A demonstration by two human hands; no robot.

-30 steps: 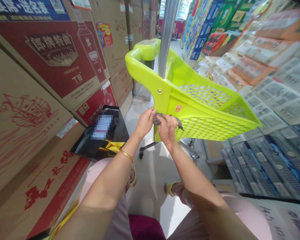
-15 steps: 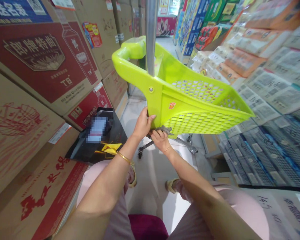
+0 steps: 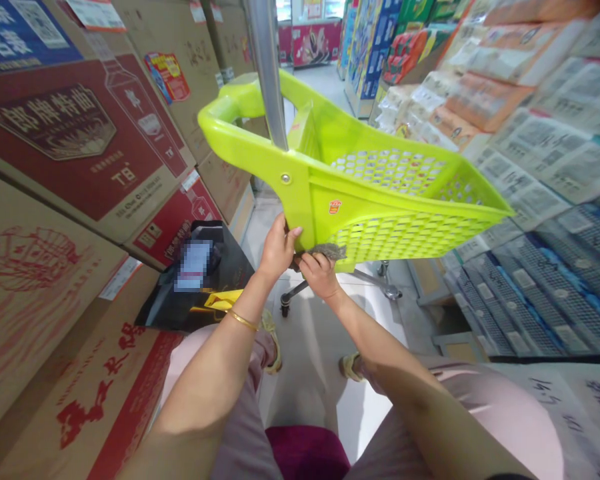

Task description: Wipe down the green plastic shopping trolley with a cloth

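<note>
Lime-green plastic forms the shopping cart (image 3: pixel 365 208) at the centre of the frame, its perforated basket reaching toward the right. Just below centre, the person's left hand (image 3: pixel 278 250) is partly closed on the lower rear edge, thumb on the near face and the other fingertips mostly hidden. Beside it, the right hand (image 3: pixel 319 273) has its fingers curled over a grey cloth (image 3: pixel 331 251), which lies against the cart's bottom edge; how much of it sits under the palm cannot be told. A metal pole (image 3: pixel 269 80) rises at upper centre, overlapping the cart's handle. A gold bracelet (image 3: pixel 242 321) circles the left wrist. At centre left stands a black bag (image 3: pixel 163 303) by printed cartons (image 3: pixel 80 193); plastic-wrapped packs (image 3: pixel 490 100) fill the upper right.
</note>
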